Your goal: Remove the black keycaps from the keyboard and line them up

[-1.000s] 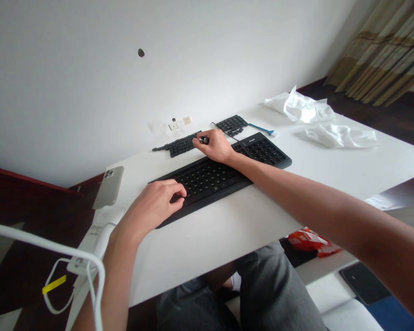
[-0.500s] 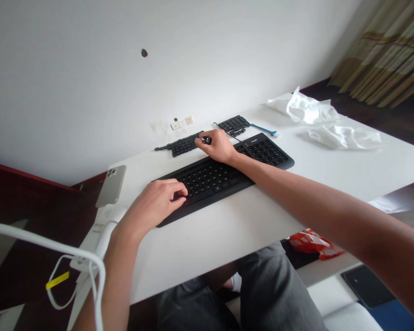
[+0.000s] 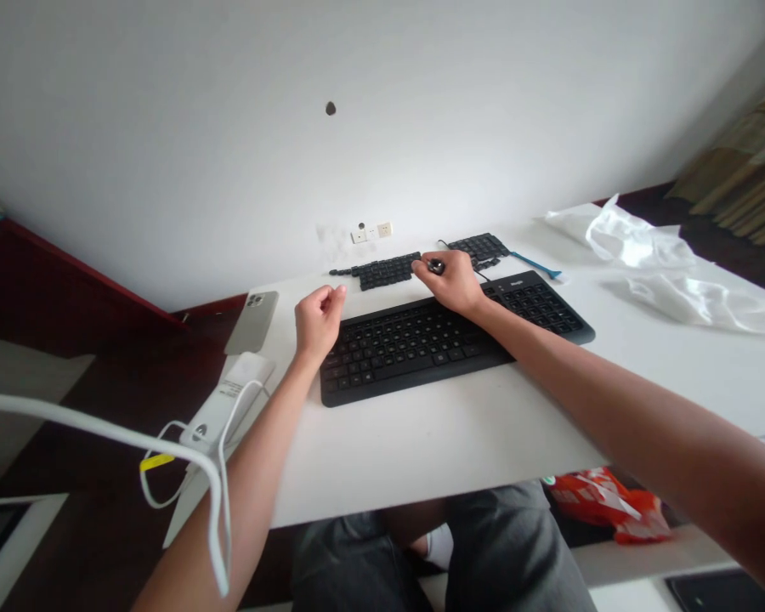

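Note:
A black keyboard (image 3: 446, 336) lies on the white table (image 3: 433, 433). My left hand (image 3: 317, 320) hovers just off the keyboard's left end, fingers curled, thumb and forefinger pinched together; I cannot make out anything in them. My right hand (image 3: 452, 280) rests past the keyboard's far edge, closed on a small dark tool (image 3: 435, 267). Its fingertips touch a row of loose black keycaps (image 3: 382, 271) set out by the wall. A second cluster of keycaps (image 3: 481, 246) lies behind that hand.
A phone (image 3: 252, 321) lies face down at the table's left edge, with a white charger box and cable (image 3: 226, 406) nearer me. A blue brush (image 3: 535, 265) and crumpled white plastic bags (image 3: 663, 263) lie at the right. An orange packet (image 3: 603, 501) sits under the table.
My left hand lifted off the keyboard's left keys and moved up and away, now pinched in the air. My right hand stayed at the keycap row. The camera view swung left.

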Demonstrator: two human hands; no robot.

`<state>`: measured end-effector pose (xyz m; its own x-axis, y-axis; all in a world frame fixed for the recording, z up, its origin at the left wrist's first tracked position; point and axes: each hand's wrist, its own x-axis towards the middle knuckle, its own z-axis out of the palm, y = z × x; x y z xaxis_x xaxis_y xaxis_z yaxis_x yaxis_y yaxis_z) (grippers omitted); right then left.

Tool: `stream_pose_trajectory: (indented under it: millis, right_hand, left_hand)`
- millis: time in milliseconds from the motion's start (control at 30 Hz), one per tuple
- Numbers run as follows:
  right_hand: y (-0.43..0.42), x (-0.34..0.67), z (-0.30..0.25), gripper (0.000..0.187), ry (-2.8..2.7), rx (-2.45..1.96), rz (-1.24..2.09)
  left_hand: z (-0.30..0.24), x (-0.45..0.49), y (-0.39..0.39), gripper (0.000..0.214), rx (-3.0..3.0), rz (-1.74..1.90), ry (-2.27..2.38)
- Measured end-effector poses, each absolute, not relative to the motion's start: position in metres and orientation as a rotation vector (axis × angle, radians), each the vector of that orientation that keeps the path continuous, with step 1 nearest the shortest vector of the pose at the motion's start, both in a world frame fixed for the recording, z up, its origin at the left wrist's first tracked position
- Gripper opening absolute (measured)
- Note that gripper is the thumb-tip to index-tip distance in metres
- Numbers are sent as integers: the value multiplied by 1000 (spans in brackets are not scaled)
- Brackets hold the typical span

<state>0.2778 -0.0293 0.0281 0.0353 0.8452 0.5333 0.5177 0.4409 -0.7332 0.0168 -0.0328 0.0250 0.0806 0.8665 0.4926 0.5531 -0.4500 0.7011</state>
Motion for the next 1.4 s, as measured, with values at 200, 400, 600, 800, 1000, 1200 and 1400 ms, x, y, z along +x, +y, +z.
stream_pose_trajectory:
  millis: [200, 400, 600, 800, 1000, 1200, 1400]
  right_hand:
    - [-47, 251, 52, 49, -1113, -896, 1008]
    - [-87, 192, 59, 51, -1073, -715, 1474]
    - [-106, 164, 66, 53, -1095, -635, 1454]
    - [-107, 159, 64, 53, -1295, -677, 1375]
    - [-103, 161, 52, 55, -1334, -692, 1295]
    - [-100, 163, 51, 55, -1394, -723, 1288]
    - [-101, 161, 46, 54, -1472, -725, 1304]
  left_hand:
    - [-4, 4, 0, 52, 1548, 1494, 1354]
    - [-7, 4, 4, 50, 1457, 1477, 1300]
    - [-7, 7, 3, 51, 1492, 1511, 1287]
    - [-5, 7, 0, 50, 1535, 1503, 1273]
    - [-6, 7, 1, 49, 1546, 1505, 1302]
    - [-7, 6, 1, 49, 1547, 1503, 1318]
    - [-6, 6, 0, 48, 1559, 1486, 1326]
